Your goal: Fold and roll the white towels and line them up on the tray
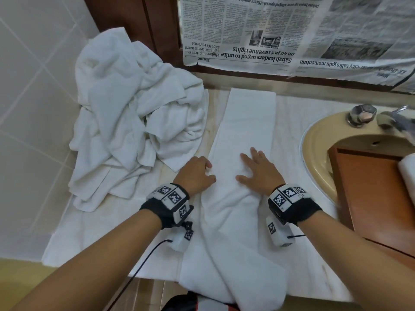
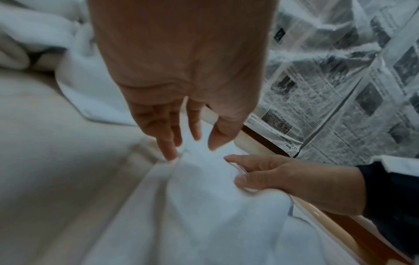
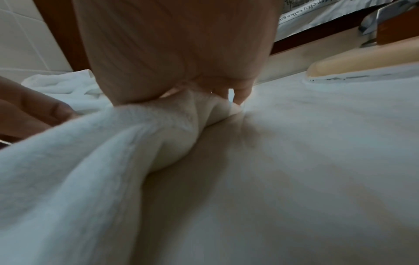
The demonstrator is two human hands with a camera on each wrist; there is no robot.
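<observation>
Towel: a long folded white towel (image 1: 242, 140) lies lengthwise on the table (image 1: 289, 122), its near end hanging over the front edge.
Left hand: the left hand (image 1: 195, 173) sits at the towel's left edge, fingers loosely bent and touching it.
Right hand: the right hand (image 1: 258, 169) presses flat on the towel, fingers spread.
Pile: crumpled white towels (image 1: 134, 117) are heaped at the left.
Tray: a wooden tray (image 1: 370, 194) rests over the sink (image 1: 314, 140), a white roll (image 1: 407, 171) on it.

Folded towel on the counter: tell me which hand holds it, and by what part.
Neither grips the folded towel. The right hand presses flat on its middle; the left hand rests at its left edge with fingers curled.
</observation>
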